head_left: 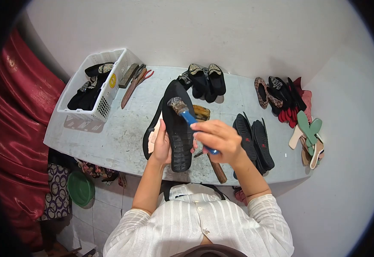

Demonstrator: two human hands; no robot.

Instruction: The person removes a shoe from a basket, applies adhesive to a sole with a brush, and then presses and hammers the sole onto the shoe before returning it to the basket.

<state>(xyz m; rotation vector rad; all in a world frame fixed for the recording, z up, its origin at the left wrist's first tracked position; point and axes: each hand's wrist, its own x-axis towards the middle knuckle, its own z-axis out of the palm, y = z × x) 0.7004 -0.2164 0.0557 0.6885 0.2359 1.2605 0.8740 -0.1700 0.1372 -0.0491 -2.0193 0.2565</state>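
A black shoe sole (181,143) is held up over the table, its ridged heel end toward me. My left hand (161,143) grips it from below, with its thumb along the left edge and fingertips showing at the right edge. In my right hand (218,139) is a brush (188,117) with a blue handle; its worn bristles touch the upper part of the sole. Behind the sole, at its left, a black shoe part (147,141) with a pale piece is partly hidden. A hammer with a wooden handle (217,169) lies under my right hand.
On the table (101,147) a white basket (122,64) of black shoes stands at the left, beside pliers (140,79). Finished-looking shoes (216,80) sit at the back. Black soles (262,147) lie at the right, near patterned shoes (261,92) and green insoles (309,128).
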